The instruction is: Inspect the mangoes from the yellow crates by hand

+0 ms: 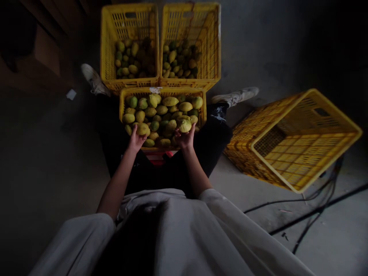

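Note:
Between my knees stands a full yellow crate of yellow and green lemons. My left hand is at its near left side, closed around a yellow lemon. At the near right, my right hand grips a pale yellow-green lemon, with the fingers partly hidden beneath it. Both held lemons are just above the pile. The light is dim, and fine marks on the fruit are hard to make out.
Beyond the full crate stand a left yellow crate and a right yellow crate, each with lemons at the bottom. A tilted yellow crate lies to the right. Black cables cross the floor near it. Cardboard boxes are at the left.

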{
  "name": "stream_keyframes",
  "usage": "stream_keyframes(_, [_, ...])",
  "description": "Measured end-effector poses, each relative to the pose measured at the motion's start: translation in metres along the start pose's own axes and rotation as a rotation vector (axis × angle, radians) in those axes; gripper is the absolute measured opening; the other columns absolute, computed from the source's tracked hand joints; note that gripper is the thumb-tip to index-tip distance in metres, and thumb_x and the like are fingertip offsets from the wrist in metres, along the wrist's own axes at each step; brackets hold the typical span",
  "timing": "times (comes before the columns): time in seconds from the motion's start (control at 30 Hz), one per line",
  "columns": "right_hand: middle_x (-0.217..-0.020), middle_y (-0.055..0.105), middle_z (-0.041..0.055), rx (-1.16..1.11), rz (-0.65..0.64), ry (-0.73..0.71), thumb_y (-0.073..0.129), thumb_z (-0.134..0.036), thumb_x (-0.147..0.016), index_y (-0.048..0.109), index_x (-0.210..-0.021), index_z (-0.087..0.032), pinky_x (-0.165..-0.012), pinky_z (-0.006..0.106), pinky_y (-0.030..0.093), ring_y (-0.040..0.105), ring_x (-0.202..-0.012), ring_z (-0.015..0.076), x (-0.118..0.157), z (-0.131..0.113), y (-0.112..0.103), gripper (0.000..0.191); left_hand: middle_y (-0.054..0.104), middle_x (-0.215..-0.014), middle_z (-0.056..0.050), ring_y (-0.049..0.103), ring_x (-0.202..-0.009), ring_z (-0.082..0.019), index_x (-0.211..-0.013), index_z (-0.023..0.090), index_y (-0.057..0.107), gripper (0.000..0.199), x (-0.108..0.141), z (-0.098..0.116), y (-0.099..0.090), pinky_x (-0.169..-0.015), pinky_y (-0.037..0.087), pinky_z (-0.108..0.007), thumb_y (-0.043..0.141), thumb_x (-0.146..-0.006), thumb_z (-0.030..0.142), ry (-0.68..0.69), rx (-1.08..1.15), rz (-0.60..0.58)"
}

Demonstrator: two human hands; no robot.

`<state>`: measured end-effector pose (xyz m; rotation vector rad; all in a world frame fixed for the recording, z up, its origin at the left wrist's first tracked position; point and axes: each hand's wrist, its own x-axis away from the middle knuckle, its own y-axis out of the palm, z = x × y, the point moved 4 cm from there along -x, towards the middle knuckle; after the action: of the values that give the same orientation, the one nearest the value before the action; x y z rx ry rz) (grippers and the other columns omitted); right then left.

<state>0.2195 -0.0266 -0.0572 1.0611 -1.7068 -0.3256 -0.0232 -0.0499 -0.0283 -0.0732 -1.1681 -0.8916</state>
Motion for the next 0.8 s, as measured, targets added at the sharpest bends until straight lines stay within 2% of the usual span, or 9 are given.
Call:
stream_keyframes(0.07, [-0.085,0.08,-0.0013,0.03,-0.013,0.001,0.06,-0.068,-0.104,0.075,-0.105,-0.027,-0.042,0.018,0.046,0.063,-0.054,0.0098,0.002,0.001,0.002,0.044,0.079,-0.093,-0.004,0.072,-0.077,-0.015,-0.119,0.024,0.072,0.026,0.002,0.001,0.002,-0.052,0.046,-0.022,0.064,-0.108,0.046,0.007,0.012,-0.015])
stream_keyframes(0.13, [-0.08,0.077,-0.0024,0.073,-0.02,0.015,0.059,-0.071,-0.103,0.073,-0.098,-0.027,-0.045,0.018,0.049,0.065,-0.056,0.0105,0.004,0.001,0.004,0.046,0.081,-0.102,-0.006,0.076,-0.09,-0.017,-0.12,0.025,0.073,0.025,0.004,0.002,0.003,-0.052,0.045,-0.022,0.061,-0.109,0.043,0.017,0.017,-0.03])
stream_keyframes(0.23, [-0.074,0.074,-0.0017,0.101,-0.017,0.076,0.058,-0.076,-0.101,0.069,-0.09,-0.026,-0.05,0.021,0.055,0.069,-0.06,0.0133,0.007,0.003,0.007,0.053,0.082,-0.11,-0.008,0.078,-0.103,-0.022,-0.126,0.027,0.073,0.034,0.006,0.001,0.003,-0.058,0.052,-0.025,0.056,-0.11,0.051,-0.004,0.007,-0.019])
stream_keyframes(0.33, [-0.076,0.075,-0.0003,0.041,-0.039,0.167,0.063,-0.075,-0.1,0.068,-0.092,-0.026,-0.059,0.027,0.064,0.074,-0.069,0.0173,0.009,0.005,0.009,0.05,0.08,-0.1,-0.009,0.077,-0.09,-0.022,-0.127,0.023,0.073,0.044,0.006,-0.001,0.002,-0.062,0.058,-0.027,0.051,-0.11,0.057,-0.057,0.013,-0.011])
stream_keyframes(0.47, [-0.088,0.081,0.0035,-0.003,-0.113,0.264,0.06,-0.06,-0.104,0.07,-0.103,-0.025,-0.057,0.027,0.063,0.076,-0.076,0.0192,0.011,0.007,0.01,0.036,0.078,-0.096,-0.01,0.075,-0.082,-0.022,-0.134,0.021,0.07,0.044,0.004,-0.002,0.001,-0.059,0.058,-0.026,0.057,-0.107,0.054,-0.066,0.003,-0.024])
stream_keyframes(0.57, [-0.094,0.083,0.0048,0.016,-0.152,0.227,0.059,-0.047,-0.102,0.071,-0.109,-0.024,-0.066,0.033,0.068,0.08,-0.086,0.0225,0.013,0.007,0.012,0.026,0.079,-0.099,-0.009,0.076,-0.084,-0.023,-0.137,0.025,0.068,0.042,0.002,-0.002,0.002,-0.06,0.058,-0.027,0.058,-0.106,0.05,-0.063,-0.029,-0.025])
stream_keyframes(0.67, [-0.093,0.083,0.0026,0.079,-0.133,0.184,0.065,-0.038,-0.099,0.072,-0.116,-0.026,-0.077,0.038,0.07,0.082,-0.092,0.0241,0.012,0.01,0.012,0.022,0.079,-0.098,-0.007,0.076,-0.082,-0.022,-0.135,0.025,0.069,0.036,0.002,-0.001,0.003,-0.062,0.058,-0.027,0.057,-0.106,0.043,-0.059,-0.026,-0.033])
stream_keyframes(0.8, [-0.096,0.082,-0.0021,0.146,-0.054,0.085,0.064,-0.038,-0.105,0.07,-0.111,-0.029,-0.066,0.026,0.064,0.08,-0.082,0.0171,0.009,0.012,0.009,0.013,0.078,-0.095,-0.006,0.072,-0.074,-0.016,-0.127,0.024,0.071,0.027,0.001,-0.001,0.003,-0.059,0.053,-0.023,0.066,-0.104,0.038,-0.021,-0.01,-0.031])
